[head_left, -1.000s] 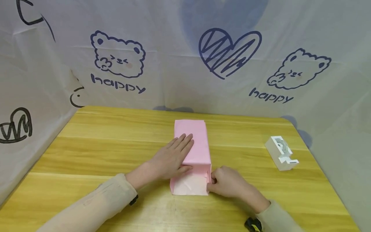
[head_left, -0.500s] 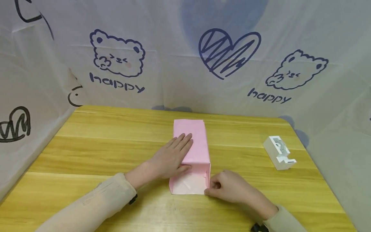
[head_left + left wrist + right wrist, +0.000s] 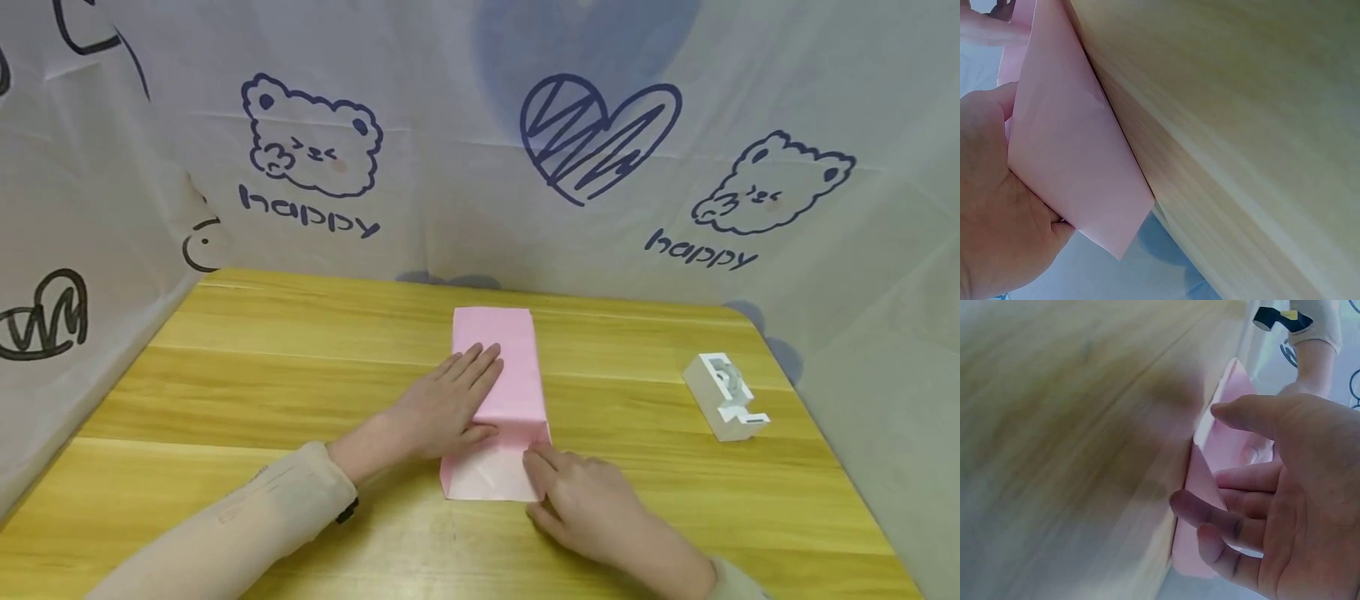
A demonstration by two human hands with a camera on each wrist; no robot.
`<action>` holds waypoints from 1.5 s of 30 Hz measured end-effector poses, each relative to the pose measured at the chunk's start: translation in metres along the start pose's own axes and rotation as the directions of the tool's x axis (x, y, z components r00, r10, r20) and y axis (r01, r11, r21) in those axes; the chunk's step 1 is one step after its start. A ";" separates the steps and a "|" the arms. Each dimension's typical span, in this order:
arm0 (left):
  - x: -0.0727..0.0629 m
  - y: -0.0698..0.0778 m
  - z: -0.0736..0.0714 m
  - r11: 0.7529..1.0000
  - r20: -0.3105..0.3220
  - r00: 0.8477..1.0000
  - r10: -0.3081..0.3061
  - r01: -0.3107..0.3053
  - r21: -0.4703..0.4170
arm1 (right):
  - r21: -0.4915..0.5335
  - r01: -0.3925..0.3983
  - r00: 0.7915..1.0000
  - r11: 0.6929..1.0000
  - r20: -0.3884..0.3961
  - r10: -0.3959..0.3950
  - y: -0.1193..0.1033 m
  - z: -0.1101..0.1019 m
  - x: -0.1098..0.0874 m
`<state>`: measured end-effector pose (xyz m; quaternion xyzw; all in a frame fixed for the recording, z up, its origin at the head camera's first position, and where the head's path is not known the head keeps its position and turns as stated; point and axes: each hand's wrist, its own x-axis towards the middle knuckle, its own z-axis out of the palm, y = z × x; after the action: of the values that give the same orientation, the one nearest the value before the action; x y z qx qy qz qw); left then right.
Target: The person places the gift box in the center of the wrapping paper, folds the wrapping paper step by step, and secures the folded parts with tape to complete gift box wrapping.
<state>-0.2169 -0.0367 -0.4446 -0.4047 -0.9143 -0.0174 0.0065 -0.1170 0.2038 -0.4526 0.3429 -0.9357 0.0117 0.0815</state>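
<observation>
A pink paper box (image 3: 513, 375) lies lengthwise on the table, its open end facing the person. My left hand (image 3: 435, 412) rests flat on its top, fingers straight and thumb at the edge of the opening. In the left wrist view the box's smooth side wall (image 3: 1079, 144) stands beside that hand. At the right front corner, my right hand (image 3: 588, 504) touches the side flap with its fingertips, thumb low at the front. The right wrist view shows the fingers spread and loosely bent, on either side of the pink flap (image 3: 1194, 556), with the thumb apart from them.
On the right of the wooden table (image 3: 300, 325) stands a white tape dispenser (image 3: 723, 396) with a roll in it. A white cloth (image 3: 450, 167) with bear and heart drawings hangs behind the table and along its sides.
My right hand has gone from pinching the right side flap to laying spread fingertips over it at the opening. The left hand and the box have hardly moved.
</observation>
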 end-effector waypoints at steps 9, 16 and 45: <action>0.000 0.000 0.001 1.000 -0.017 1.000 -0.001 0.001 0.008 | 0.070 -0.025 0.999 0.997 0.041 0.022 0.004 0.006 0.001; 0.000 -0.001 0.001 1.000 -0.004 1.000 -0.001 0.001 0.023 | 0.194 0.043 0.998 0.980 -0.043 -0.035 0.019 0.002 -0.002; 0.000 -0.001 0.001 0.999 -0.004 1.000 -0.002 0.002 0.032 | 0.179 0.251 0.929 0.951 -0.320 -0.185 0.070 0.014 0.028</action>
<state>-0.2172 -0.0371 -0.4459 -0.4037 -0.9148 -0.0035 0.0150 -0.1851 0.2386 -0.4596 0.4462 -0.8615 0.1562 0.1854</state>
